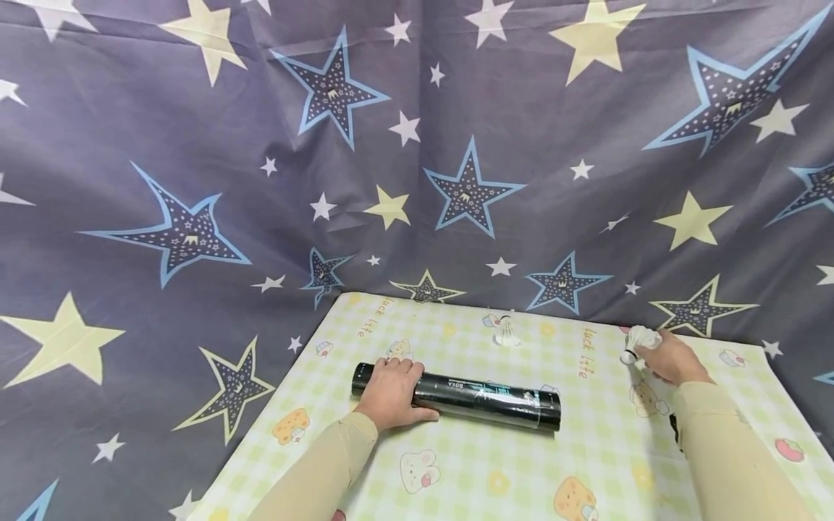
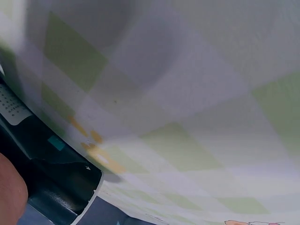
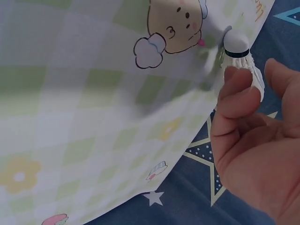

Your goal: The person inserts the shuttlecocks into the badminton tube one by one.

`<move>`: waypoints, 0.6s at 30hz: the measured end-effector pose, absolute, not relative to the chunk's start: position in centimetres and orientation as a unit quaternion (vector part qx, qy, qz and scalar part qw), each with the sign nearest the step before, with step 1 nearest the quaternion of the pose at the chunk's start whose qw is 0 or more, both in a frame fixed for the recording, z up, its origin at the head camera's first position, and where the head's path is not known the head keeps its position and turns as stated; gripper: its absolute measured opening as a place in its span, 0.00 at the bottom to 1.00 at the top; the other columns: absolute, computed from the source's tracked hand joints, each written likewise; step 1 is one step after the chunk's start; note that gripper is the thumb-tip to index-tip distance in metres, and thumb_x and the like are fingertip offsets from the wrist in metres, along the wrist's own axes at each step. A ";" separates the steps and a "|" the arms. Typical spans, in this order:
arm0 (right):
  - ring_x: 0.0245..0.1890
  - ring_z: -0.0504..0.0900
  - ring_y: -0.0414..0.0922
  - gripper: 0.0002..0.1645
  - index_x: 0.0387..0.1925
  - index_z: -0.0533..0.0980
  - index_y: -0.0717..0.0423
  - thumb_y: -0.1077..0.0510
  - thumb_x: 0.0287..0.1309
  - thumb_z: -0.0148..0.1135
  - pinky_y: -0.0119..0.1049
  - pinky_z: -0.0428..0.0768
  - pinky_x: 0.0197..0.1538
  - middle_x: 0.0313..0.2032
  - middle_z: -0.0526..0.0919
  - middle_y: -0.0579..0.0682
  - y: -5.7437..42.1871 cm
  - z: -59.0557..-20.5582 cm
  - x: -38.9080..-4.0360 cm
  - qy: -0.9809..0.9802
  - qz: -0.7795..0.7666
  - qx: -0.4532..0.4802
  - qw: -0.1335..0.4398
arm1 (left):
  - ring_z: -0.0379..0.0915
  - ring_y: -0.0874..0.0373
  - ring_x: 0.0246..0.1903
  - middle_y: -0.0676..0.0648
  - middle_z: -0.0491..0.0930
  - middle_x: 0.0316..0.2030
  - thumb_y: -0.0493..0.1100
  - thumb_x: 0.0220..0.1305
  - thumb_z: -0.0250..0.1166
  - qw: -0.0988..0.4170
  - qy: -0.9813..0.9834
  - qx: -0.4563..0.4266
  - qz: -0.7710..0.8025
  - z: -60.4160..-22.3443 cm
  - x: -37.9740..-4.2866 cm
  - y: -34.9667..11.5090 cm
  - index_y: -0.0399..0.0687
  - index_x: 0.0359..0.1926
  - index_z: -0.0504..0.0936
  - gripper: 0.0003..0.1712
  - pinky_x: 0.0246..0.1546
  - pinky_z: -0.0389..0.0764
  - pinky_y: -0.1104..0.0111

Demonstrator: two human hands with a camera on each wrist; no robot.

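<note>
A black cylindrical shuttlecock tube with printed labels lies lengthwise across the table. My left hand grips it near its left end, fingers over the top and thumb on the near side. The left wrist view shows one end of the tube and part of that hand. At the table's far right, my right hand holds a white feather shuttlecock by its feathers, the fingers curled against them. Its rounded base with a dark band points away from the palm. A second shuttlecock rests near the back edge, between the hands.
A green-and-white checked cloth with cartoon prints covers the table. Behind its back edge and along the left side hangs a dark star-patterned curtain.
</note>
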State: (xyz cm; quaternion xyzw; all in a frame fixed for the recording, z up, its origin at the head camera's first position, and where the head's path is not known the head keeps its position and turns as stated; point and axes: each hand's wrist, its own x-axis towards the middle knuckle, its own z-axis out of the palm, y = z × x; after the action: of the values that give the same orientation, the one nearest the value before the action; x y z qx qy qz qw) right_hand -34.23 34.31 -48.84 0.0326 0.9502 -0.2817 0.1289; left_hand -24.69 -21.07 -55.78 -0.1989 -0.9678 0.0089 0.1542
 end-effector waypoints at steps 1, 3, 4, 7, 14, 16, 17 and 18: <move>0.25 0.80 0.48 0.55 0.78 0.39 0.84 0.45 0.77 0.51 0.46 0.78 0.35 0.24 0.83 0.54 34.3 -49.0 -34.2 0.951 -0.281 0.034 0.128 | 0.82 0.49 0.49 0.49 0.85 0.47 0.91 0.44 0.65 0.152 -0.968 -0.200 0.010 -55.8 -24.7 -21.0 0.57 0.57 0.78 0.54 0.57 0.76 0.49; 0.33 0.84 0.59 0.52 0.78 0.45 0.82 0.45 0.77 0.51 0.52 0.82 0.38 0.34 0.85 0.66 34.0 -49.1 -34.2 0.953 -0.276 0.036 0.124 | 0.82 0.49 0.50 0.49 0.85 0.47 0.92 0.45 0.64 0.148 -0.969 -0.199 0.015 -55.7 -24.7 -21.1 0.57 0.58 0.78 0.54 0.58 0.76 0.49; 0.39 0.85 0.65 0.51 0.77 0.48 0.82 0.44 0.77 0.51 0.57 0.84 0.44 0.41 0.85 0.72 33.8 -49.1 -34.1 0.956 -0.267 0.036 0.119 | 0.82 0.49 0.50 0.49 0.85 0.47 0.92 0.45 0.63 0.146 -0.969 -0.197 0.018 -55.7 -24.8 -21.1 0.57 0.58 0.78 0.55 0.58 0.76 0.49; 0.51 0.85 0.69 0.48 0.74 0.57 0.81 0.41 0.78 0.50 0.64 0.82 0.55 0.54 0.83 0.76 32.8 -49.1 -33.9 0.960 -0.263 0.029 0.095 | 0.82 0.49 0.50 0.50 0.85 0.47 0.93 0.43 0.63 0.146 -0.971 -0.186 0.026 -55.5 -24.9 -21.2 0.58 0.58 0.78 0.56 0.59 0.77 0.48; 0.27 0.86 0.40 0.25 0.48 0.80 0.70 0.48 0.79 0.57 0.37 0.86 0.35 0.31 0.91 0.49 30.8 -51.4 -32.2 0.907 -0.412 0.036 0.080 | 0.83 0.48 0.47 0.49 0.86 0.45 0.90 0.37 0.71 0.131 -0.974 -0.184 0.006 -55.1 -25.4 -21.1 0.57 0.57 0.80 0.56 0.58 0.78 0.45; 0.25 0.83 0.39 0.24 0.49 0.81 0.67 0.47 0.79 0.58 0.36 0.83 0.30 0.30 0.90 0.47 30.6 -51.9 -31.1 0.891 -0.442 0.055 0.091 | 0.83 0.47 0.47 0.49 0.87 0.45 0.89 0.38 0.72 0.127 -0.973 -0.191 -0.003 -55.1 -25.5 -20.9 0.57 0.58 0.80 0.56 0.58 0.79 0.44; 0.25 0.82 0.39 0.25 0.50 0.81 0.66 0.46 0.78 0.59 0.35 0.82 0.29 0.30 0.90 0.46 30.5 -52.0 -30.4 0.886 -0.452 0.059 0.090 | 0.84 0.46 0.47 0.49 0.87 0.46 0.88 0.38 0.72 0.124 -0.973 -0.193 -0.009 -55.2 -25.6 -20.9 0.56 0.58 0.80 0.56 0.58 0.79 0.43; 0.24 0.81 0.39 0.25 0.51 0.81 0.65 0.44 0.78 0.60 0.35 0.81 0.28 0.30 0.90 0.45 30.3 -52.0 -29.7 0.881 -0.459 0.067 0.092 | 0.84 0.46 0.47 0.48 0.87 0.46 0.88 0.39 0.73 0.125 -0.973 -0.195 -0.012 -55.2 -25.6 -20.8 0.56 0.58 0.81 0.55 0.58 0.79 0.42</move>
State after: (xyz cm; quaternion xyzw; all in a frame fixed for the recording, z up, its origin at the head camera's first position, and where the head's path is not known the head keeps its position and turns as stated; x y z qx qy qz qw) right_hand -29.73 30.32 -52.04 0.0665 0.8813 -0.4587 0.0922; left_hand -25.63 -20.85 -55.16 -0.1948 -0.9728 -0.0121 0.1248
